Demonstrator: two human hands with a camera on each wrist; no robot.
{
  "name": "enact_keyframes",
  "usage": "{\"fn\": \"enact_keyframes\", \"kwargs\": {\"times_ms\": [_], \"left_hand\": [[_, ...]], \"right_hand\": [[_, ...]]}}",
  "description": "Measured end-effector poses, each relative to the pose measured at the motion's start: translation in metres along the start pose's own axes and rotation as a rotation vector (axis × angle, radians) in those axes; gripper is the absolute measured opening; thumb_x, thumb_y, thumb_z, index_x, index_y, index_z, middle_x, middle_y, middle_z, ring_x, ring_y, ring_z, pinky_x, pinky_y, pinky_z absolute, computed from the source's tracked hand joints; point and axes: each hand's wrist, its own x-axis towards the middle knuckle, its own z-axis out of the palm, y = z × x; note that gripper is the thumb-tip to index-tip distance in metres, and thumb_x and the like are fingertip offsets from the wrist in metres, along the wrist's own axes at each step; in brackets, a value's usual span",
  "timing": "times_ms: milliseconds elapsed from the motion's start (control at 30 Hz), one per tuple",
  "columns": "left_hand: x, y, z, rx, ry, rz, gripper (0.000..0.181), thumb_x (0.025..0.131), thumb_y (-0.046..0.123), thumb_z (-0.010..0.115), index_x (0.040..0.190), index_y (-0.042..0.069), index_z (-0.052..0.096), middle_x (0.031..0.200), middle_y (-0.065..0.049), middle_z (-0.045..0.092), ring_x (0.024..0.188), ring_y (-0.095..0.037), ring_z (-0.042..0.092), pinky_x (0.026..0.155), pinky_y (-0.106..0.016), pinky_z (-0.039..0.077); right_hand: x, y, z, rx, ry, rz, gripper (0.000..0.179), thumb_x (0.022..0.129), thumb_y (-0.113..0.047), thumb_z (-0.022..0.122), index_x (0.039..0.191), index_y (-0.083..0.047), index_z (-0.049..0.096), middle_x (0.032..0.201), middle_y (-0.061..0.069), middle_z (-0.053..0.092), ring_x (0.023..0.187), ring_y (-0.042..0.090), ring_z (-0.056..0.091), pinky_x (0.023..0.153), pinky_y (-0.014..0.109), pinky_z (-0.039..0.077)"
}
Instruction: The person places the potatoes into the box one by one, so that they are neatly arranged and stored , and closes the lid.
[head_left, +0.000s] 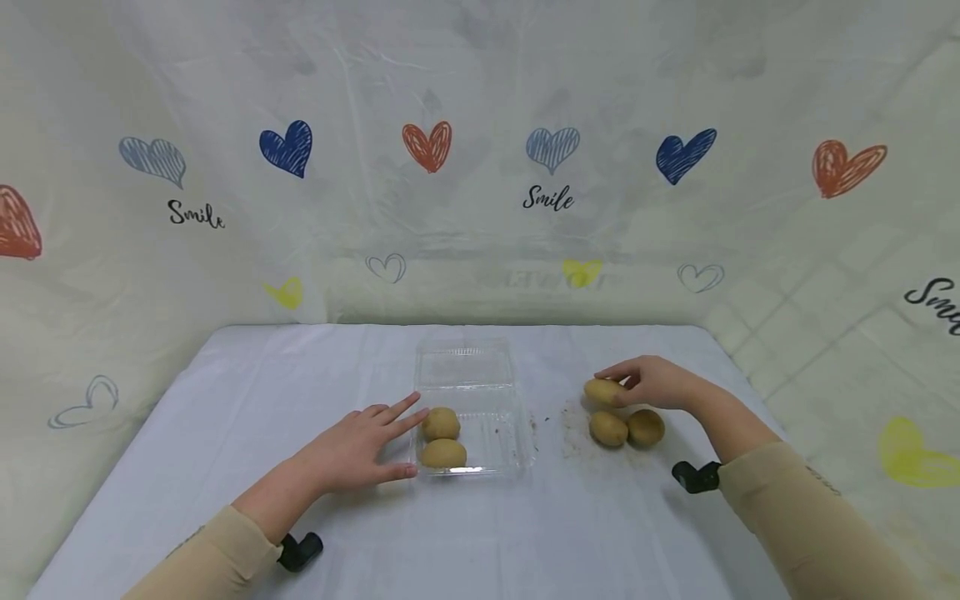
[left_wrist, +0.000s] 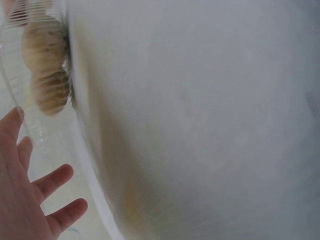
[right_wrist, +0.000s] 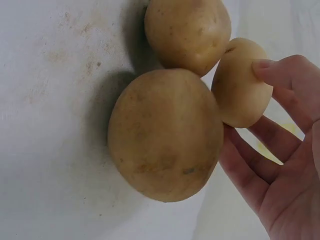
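A clear plastic clamshell box (head_left: 491,442) lies on the table with its lid (head_left: 465,367) folded back. Inside, along its left side, sit two potatoes, one behind (head_left: 441,423) and one in front (head_left: 443,454). My left hand (head_left: 356,450) is at the box's left edge, fingers spread and fairly straight, with fingertips at the rim. My right hand (head_left: 660,383) pinches a potato (head_left: 602,391) between thumb and fingers. In front of it two more potatoes (right_wrist: 165,135) rest side by side on the cloth; the right wrist view shows them close up.
A white cloth (head_left: 300,375) covers the table. Brown dirt specks (head_left: 577,433) lie between the box and the loose potatoes. Behind stands a pale curtain (head_left: 480,233) printed with hearts and the word Smile. Both wrists carry a small black device (head_left: 302,552).
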Motion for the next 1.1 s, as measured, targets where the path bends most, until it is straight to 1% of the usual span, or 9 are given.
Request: {"fn": "enact_keyframes", "kwargs": {"times_ms": [200,300,400,600,700,767,867,967,1100], "left_hand": [[0.000,-0.001,0.001,-0.002,0.001,-0.006,0.081,0.089,0.073,0.050,0.158,0.036,0.025,0.166,0.007,0.012,0.137,-0.025,0.041,0.102,-0.055,0.039],[0.000,-0.001,0.000,0.000,0.001,-0.007,0.082,0.089,0.073,0.049,0.158,0.035,0.026,0.166,0.007,0.012,0.137,-0.025,0.041,0.102,-0.055,0.039],[0.000,0.000,0.000,0.003,0.001,-0.008,0.082,0.089,0.073,0.049,0.158,0.035,0.026,0.166,0.007,0.013,0.137,-0.025,0.041,0.101,-0.055,0.039],[0.000,0.000,0.000,0.001,-0.003,-0.010,0.081,0.090,0.072,0.050,0.158,0.035,0.026,0.166,0.007,0.012,0.137,-0.025,0.041,0.101,-0.056,0.039],[0.000,0.001,-0.001,0.000,-0.002,-0.014,0.081,0.090,0.073,0.050,0.158,0.035,0.026,0.166,0.010,0.010,0.137,-0.025,0.040,0.102,-0.057,0.039],[-0.001,0.001,-0.001,-0.001,0.001,-0.015,0.081,0.089,0.072,0.051,0.157,0.035,0.026,0.166,0.012,0.008,0.137,-0.024,0.040,0.102,-0.057,0.038],[-0.001,0.001,-0.002,0.001,0.005,-0.014,0.081,0.090,0.071,0.052,0.157,0.035,0.026,0.165,0.014,0.007,0.138,-0.024,0.040,0.102,-0.057,0.039],[0.000,0.001,-0.002,0.000,0.006,-0.012,0.080,0.090,0.070,0.052,0.157,0.035,0.027,0.165,0.013,0.007,0.137,-0.024,0.040,0.101,-0.057,0.039],[0.000,0.002,-0.002,-0.009,0.007,-0.010,0.080,0.090,0.069,0.053,0.157,0.034,0.028,0.166,0.010,0.011,0.137,-0.024,0.040,0.101,-0.057,0.039]], "right_hand": [[0.001,-0.016,0.002,-0.031,0.000,-0.077,0.044,0.088,-0.033,0.074,0.131,-0.026,0.067,0.124,-0.002,0.066,0.108,0.023,0.059,0.089,0.042,0.048],[0.000,-0.029,0.004,-0.042,-0.004,-0.113,0.041,0.090,-0.029,0.072,0.130,-0.026,0.068,0.125,-0.004,0.066,0.106,0.020,0.061,0.089,0.040,0.049],[0.000,-0.044,0.007,-0.046,-0.012,-0.132,0.039,0.090,-0.024,0.071,0.129,-0.028,0.069,0.124,-0.005,0.066,0.102,0.017,0.061,0.088,0.038,0.049],[0.007,-0.074,0.018,-0.047,-0.053,-0.183,0.038,0.089,-0.024,0.072,0.126,-0.030,0.070,0.118,-0.010,0.067,0.099,0.013,0.062,0.087,0.035,0.050],[0.012,-0.089,0.024,-0.035,-0.076,-0.243,0.038,0.087,-0.024,0.074,0.125,-0.030,0.070,0.115,-0.011,0.068,0.097,0.012,0.063,0.086,0.034,0.051],[0.015,-0.099,0.028,-0.021,-0.093,-0.293,0.039,0.087,-0.022,0.074,0.125,-0.028,0.071,0.113,-0.011,0.069,0.096,0.013,0.064,0.085,0.033,0.052],[0.020,-0.111,0.035,-0.014,-0.120,-0.344,0.038,0.087,-0.019,0.073,0.124,-0.028,0.071,0.111,-0.012,0.069,0.095,0.013,0.065,0.082,0.031,0.052],[0.025,-0.122,0.040,-0.034,-0.138,-0.375,0.039,0.087,-0.017,0.073,0.124,-0.029,0.071,0.109,-0.014,0.069,0.095,0.011,0.065,0.080,0.029,0.052],[0.028,-0.134,0.048,-0.065,-0.152,-0.405,0.040,0.085,-0.015,0.073,0.123,-0.029,0.071,0.108,-0.016,0.068,0.094,0.009,0.064,0.079,0.028,0.053]]}}
